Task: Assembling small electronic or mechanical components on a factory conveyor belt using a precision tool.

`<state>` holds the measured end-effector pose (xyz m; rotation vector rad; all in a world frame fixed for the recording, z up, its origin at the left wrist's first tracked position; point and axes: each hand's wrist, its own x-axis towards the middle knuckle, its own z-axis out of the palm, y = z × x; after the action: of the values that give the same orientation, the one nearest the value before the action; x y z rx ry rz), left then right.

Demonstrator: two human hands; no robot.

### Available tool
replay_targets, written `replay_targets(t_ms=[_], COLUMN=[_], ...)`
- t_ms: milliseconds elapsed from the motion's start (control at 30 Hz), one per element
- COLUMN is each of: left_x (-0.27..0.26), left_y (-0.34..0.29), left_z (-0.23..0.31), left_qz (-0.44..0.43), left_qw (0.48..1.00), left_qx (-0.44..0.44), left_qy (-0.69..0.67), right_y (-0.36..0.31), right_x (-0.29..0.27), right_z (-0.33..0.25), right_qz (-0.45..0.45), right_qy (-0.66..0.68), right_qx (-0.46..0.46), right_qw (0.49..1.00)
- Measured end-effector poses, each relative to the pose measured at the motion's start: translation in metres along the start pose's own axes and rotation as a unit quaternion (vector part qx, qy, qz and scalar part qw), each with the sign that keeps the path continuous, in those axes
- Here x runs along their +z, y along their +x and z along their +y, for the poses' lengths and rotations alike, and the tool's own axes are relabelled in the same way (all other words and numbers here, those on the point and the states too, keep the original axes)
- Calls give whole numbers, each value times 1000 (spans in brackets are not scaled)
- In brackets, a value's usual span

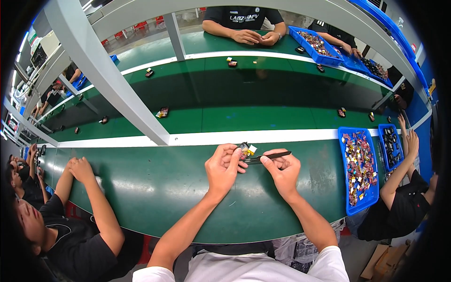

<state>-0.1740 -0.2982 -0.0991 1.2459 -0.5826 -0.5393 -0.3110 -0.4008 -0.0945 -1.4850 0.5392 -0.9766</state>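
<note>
In front of me, above the green tabletop (155, 188), my left hand (222, 168) is closed around a small electronic assembly (245, 149) with a black shell, reddish parts and a yellow-and-white piece. Dark tweezers (272, 157) lie in the closed fingers of my right hand (283, 171). Their tips point left and reach the assembly; whether they grip a part of it is too small to tell. My fingers hide much of the assembly's lower side.
To my right stand a blue tray (349, 190) of small colourful parts and a blue bin (388, 128) of black pieces. Beyond a white rail (235, 137), a green conveyor (225, 123) carries scattered assemblies. A grey post (105, 80) rises at left. Co-workers sit on both sides and opposite.
</note>
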Motion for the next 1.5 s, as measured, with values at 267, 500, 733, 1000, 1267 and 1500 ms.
replay_targets(t_ms=[267, 500, 733, 1000, 1267, 1500], left_x=[0, 1, 2, 0, -6, -6], left_y=[-6, -7, -8, -7, -1, -2], left_z=[-3, -4, -7, -4, 0, -1], left_qz=[-13, -8, 0, -2, -45, -79], left_qw=[995, 984, 966, 978, 992, 985], left_qx=[79, 133, 199, 157, 75, 92], left_qy=[59, 114, 166, 140, 88, 123], right_y=[1, 3, 4, 3, 11, 16], right_x=[0, -3, -3, -3, -11, -16], right_z=[-7, -15, -16, -5, -8, -22], right_qz=[-4, -11, -14, -35, -68, -103], right_qy=[41, 62, 77, 94, -3, -48], right_qx=[52, 127, 147, 89, 55, 65], right_qw=[998, 990, 986, 991, 996, 991])
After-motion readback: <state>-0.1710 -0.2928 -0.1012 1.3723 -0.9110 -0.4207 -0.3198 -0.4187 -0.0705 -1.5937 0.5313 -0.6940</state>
